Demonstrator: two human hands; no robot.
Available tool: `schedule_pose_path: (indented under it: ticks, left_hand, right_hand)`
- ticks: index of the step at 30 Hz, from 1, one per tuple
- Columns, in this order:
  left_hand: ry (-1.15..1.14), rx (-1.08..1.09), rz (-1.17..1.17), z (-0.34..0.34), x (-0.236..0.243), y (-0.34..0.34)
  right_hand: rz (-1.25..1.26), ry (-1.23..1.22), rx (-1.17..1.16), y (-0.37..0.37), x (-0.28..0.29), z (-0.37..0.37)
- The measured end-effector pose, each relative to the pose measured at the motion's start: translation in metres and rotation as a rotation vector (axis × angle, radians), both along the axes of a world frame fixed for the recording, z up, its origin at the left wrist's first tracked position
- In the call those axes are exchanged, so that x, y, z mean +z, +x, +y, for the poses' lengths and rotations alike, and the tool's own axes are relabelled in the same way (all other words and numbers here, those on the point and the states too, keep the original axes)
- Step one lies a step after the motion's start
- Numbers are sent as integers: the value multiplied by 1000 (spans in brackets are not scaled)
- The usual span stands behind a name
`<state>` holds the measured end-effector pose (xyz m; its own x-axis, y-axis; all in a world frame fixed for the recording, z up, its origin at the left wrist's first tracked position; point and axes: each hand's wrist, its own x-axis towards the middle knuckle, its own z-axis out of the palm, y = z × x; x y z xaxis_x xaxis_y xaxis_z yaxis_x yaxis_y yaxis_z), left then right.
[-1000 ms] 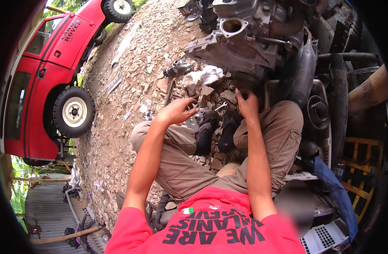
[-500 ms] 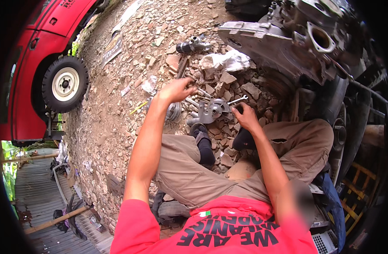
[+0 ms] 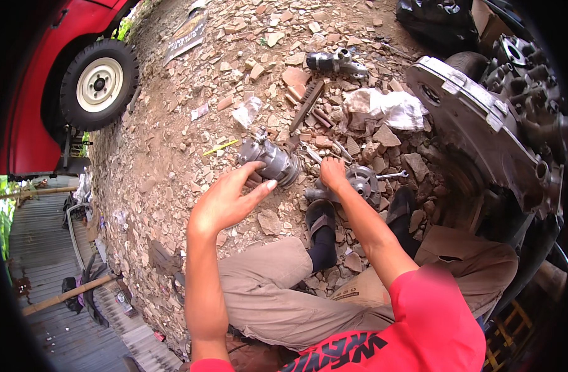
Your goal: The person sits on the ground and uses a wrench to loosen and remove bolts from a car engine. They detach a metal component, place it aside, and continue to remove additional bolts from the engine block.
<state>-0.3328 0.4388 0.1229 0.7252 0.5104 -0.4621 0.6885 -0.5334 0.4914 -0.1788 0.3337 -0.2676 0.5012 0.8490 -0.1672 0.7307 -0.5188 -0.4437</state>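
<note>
Left hand [image 3: 228, 201] reached with fingers spread apart, tips touching the grey cylindrical metal housing [image 3: 270, 160] lying on the rubble ground [image 3: 172, 161] at frame centre. Right hand [image 3: 333, 175] rested, fingers curled together, on the round finned metal part [image 3: 361, 181] just right of it; whether it was gripped, cannot tell. A spanner [image 3: 392, 176] lay beside that part. Judgement: both castings looked heavy, rigid, possibly greasy; the housing was best taken around its body, not its flange edge.
</note>
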Motion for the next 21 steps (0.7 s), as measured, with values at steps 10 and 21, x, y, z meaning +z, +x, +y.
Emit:
schedule_pose_path:
  ticks: [10,21]
  left_hand:
    - [-92,64,-106,10,9,-18]
    - [32,-148,-184,-25,33,50]
  right_hand:
    - [62,-110,19,-3,6,28]
    - [739,851,-502,24,180,-61]
